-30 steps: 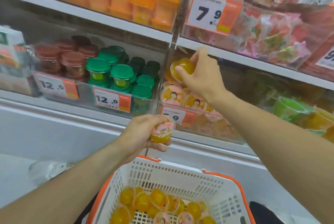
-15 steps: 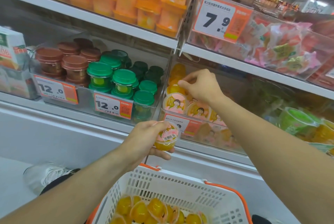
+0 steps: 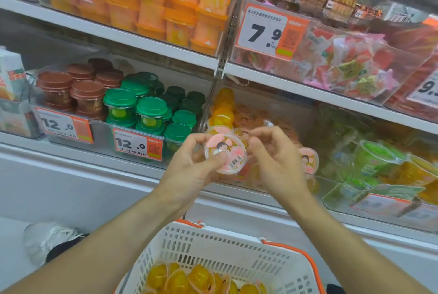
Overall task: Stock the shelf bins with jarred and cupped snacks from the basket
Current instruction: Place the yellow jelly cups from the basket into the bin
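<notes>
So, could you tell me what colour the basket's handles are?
Orange, on the white basket; clearest in the head view.

I see a clear plastic jelly cup (image 3: 225, 157) with a glossy pink film lid and paper barcode sticker. The basket (image 3: 220, 254) near me is matt white perforated plastic with an orange rim. The shelf bins (image 3: 102, 131) look like clear glossy plastic; the green lids (image 3: 151, 107) are smooth plastic.

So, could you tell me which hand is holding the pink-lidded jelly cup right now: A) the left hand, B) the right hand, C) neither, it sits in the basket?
A: the left hand grips the pink-lidded jelly cup, thumb pressed on its lid, while the right hand reaches in beside it.
</notes>
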Tool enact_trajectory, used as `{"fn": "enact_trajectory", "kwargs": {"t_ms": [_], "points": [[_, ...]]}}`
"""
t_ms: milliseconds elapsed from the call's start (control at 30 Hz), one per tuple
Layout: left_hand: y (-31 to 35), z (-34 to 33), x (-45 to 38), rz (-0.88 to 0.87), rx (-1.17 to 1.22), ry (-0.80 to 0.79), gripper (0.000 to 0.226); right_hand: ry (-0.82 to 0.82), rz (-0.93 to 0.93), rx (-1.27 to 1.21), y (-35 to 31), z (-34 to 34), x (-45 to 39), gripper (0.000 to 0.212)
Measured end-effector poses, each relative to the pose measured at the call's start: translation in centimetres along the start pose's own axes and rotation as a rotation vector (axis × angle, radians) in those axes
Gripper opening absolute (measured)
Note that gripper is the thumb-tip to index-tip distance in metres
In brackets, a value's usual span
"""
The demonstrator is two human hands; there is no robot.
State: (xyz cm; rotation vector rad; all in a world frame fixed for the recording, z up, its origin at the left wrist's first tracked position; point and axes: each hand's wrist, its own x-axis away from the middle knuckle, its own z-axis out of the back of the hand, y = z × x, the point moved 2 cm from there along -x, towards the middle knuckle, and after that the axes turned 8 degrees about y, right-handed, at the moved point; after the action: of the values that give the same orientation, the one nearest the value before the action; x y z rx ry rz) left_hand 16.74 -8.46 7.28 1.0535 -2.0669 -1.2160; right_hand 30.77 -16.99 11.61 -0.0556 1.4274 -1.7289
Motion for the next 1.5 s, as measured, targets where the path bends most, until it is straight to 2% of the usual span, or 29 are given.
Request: {"fn": "enact_trajectory", "kwargs": {"t_ms": [67, 233, 333, 400, 500, 567, 633, 700, 767, 833, 900, 967, 1033, 1200, 1300, 1500], "points": [[0.0, -0.5, 0.1, -0.055, -0.04, -0.017, 0.044, -0.042, -0.201, -0.148, 1.2, 0.5, 1.3, 0.009], [-1.0, -2.3, 0.0, -0.127, -0.056, -0.078, 0.041, -0.253, -0.391, -0.545, 2.0, 1.6, 2.7, 0.036], [-1.2, -2.2, -0.4, -0.288, -0.289, -0.127, 0.032, -0.325, -0.511, -0.716, 2.3, 2.2, 2.9, 0.032], [-1.2, -2.2, -0.4, -0.425, -0.498, -0.221, 0.029, -0.351, -0.552, -0.825, 2.8, 2.2, 3.2, 0.033], [-1.1, -2.8, -0.1, -0.541, -0.628, -0.305, 0.033, -0.356, -0.61, -1.034, 3.5, 1.7, 3.7, 0.058], [-1.1, -3.0, 0.1, -0.555, -0.673, -0.289, 0.037, -0.4, -0.62, -1.102, 3.9, 1.1, 3.8, 0.059], [-1.1, -2.7, -0.2, -0.6, -0.802, -0.184, 0.043, -0.397, -0.604, -1.104, 3.9, 0.9, 3.9, 0.053], [-1.1, -2.0, -0.7, -0.701, -0.961, -0.032, 0.05, -0.343, -0.566, -1.039, 3.6, 1.0, 3.2, 0.045], [-1.1, -1.3, -1.4, -0.76, -1.118, 0.054, 0.051, -0.215, -0.463, -0.832, 2.9, 1.7, 1.6, 0.044], [-1.4, -0.9, -2.2, -0.768, -1.313, 0.059, 0.051, -0.021, -0.287, -0.43, 2.4, 2.5, -0.4, 0.047], [-1.9, -0.8, -2.6, -0.74, -1.466, 0.027, 0.061, 0.125, -0.098, -0.006, 2.3, 2.9, -2.9, 0.043], [-2.2, -1.0, -2.5, -0.714, -1.538, 0.011, 0.065, 0.161, -0.032, 0.289, 3.1, 2.6, -5.6, 0.043], [-2.4, -1.1, -2.5, -0.708, -1.559, 0.01, 0.065, 0.147, -0.048, 0.461, 4.1, 1.8, -8.4, 0.045], [-2.5, -1.0, -2.6, -0.711, -1.55, 0.034, 0.062, -0.014, -0.059, 0.721, 6.0, -1.8, -14.1, 0.035], [-2.7, -1.1, -2.7, -0.715, -1.532, 0.034, 0.063, -0.057, -0.059, 0.891, 6.9, -3.5, -17.2, 0.043], [-2.7, -1.1, -3.0, -0.724, -1.526, 0.049, 0.064, -0.047, -0.147, 0.833, 8.8, -5.7, -19.4, 0.05]]}}
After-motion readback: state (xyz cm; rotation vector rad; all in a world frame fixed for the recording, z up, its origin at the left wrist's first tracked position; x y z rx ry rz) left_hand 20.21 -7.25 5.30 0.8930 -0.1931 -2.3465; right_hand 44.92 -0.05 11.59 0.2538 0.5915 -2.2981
